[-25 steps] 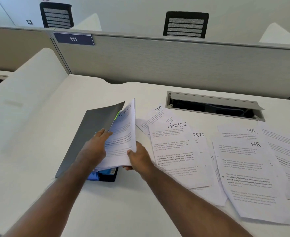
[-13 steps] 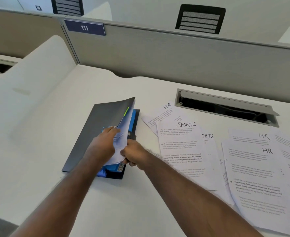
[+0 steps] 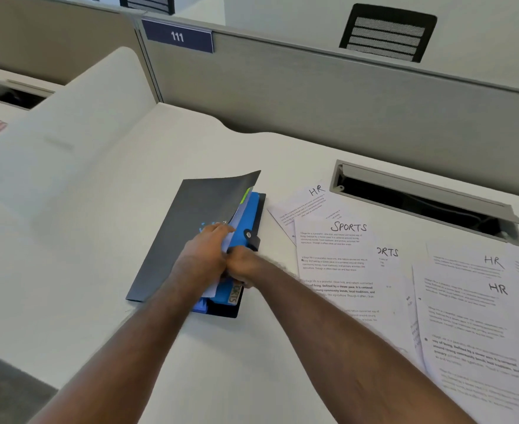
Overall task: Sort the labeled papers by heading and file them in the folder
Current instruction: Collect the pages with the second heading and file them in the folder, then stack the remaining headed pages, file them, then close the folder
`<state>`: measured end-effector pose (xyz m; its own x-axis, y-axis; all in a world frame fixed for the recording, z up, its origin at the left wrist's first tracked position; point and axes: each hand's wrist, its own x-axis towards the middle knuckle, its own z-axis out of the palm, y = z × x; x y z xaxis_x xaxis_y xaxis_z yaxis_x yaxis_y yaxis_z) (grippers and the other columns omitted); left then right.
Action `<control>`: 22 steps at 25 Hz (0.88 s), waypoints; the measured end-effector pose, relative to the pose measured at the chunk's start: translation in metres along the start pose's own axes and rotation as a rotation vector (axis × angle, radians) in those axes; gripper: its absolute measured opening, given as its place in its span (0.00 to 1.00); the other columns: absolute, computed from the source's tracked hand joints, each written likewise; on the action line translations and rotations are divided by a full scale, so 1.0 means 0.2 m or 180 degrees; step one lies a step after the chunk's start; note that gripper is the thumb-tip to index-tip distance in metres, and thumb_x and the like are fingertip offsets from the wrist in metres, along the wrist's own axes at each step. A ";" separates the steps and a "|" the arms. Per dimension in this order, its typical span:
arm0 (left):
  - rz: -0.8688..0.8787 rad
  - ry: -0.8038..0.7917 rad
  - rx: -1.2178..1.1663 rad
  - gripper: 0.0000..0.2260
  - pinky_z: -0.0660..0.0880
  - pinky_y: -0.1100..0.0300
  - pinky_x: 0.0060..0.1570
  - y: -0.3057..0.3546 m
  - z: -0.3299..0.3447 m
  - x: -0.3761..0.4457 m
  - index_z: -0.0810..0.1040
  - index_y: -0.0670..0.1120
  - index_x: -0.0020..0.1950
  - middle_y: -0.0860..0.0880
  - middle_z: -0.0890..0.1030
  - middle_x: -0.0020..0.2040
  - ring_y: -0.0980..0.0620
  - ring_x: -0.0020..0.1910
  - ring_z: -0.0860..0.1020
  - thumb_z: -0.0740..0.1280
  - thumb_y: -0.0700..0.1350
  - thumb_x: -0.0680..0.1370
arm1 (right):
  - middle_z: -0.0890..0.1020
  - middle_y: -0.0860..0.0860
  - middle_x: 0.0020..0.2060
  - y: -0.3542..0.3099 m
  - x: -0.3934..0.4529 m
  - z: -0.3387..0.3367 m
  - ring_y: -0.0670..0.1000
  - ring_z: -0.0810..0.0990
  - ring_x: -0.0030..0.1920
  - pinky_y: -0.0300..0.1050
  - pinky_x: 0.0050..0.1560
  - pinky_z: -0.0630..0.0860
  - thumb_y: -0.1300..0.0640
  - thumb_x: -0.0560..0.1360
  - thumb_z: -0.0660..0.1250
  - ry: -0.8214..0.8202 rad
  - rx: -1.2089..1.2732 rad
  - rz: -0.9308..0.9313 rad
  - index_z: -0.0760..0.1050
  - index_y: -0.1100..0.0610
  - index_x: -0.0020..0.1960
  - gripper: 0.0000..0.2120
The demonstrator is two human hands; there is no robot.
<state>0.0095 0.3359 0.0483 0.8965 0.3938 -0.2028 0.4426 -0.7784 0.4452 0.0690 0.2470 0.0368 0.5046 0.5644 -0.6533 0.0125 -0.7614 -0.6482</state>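
Lying on a smooth, off-white desk: a folder with a matte dark grey cover, thin and flexible, its far right corner curling upward. Beneath the cover, bright blue plastic dividers, flat and glossy, with a small neon-green tab poking out near the top edge and a black strap with a round snap on the right side. A label reading partly "ORTS" on the near blue edge.

Left hand laid on the cover near its right edge, fingers curved over the edge onto a few white sheets tucked between cover and dividers. Right hand pressed up against the left one, fingers bent and tucked under at the folder's right side; exactly what is pinched there cannot be told, the fingertips being hidden.

To the right of the folder, well apart from both hands, loose papers fanned and overlapping flat on the desk: thin white rectangles of printed text with handwritten headings "SPORTS" and "HR".

Behind the papers, a long rectangular cable slot in grey metal with its flap raised. Beyond, a fabric-textured grey partition carrying a navy sign marked "111", and a black mesh chair back above it.
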 end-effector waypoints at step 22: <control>-0.0311 -0.0132 0.0705 0.17 0.77 0.44 0.59 0.01 0.45 -0.03 0.65 0.53 0.72 0.51 0.57 0.81 0.43 0.78 0.61 0.58 0.47 0.83 | 0.76 0.57 0.65 0.35 -0.07 0.01 0.58 0.75 0.64 0.51 0.59 0.70 0.57 0.79 0.53 0.0161 -0.2654 0.0034 0.40 0.38 0.77 0.34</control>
<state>0.0070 0.2885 -0.0287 0.8472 0.4556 -0.2731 0.5162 -0.8276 0.2206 0.0616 0.1865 -0.0005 0.5463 0.5558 -0.6266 0.6322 -0.7643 -0.1268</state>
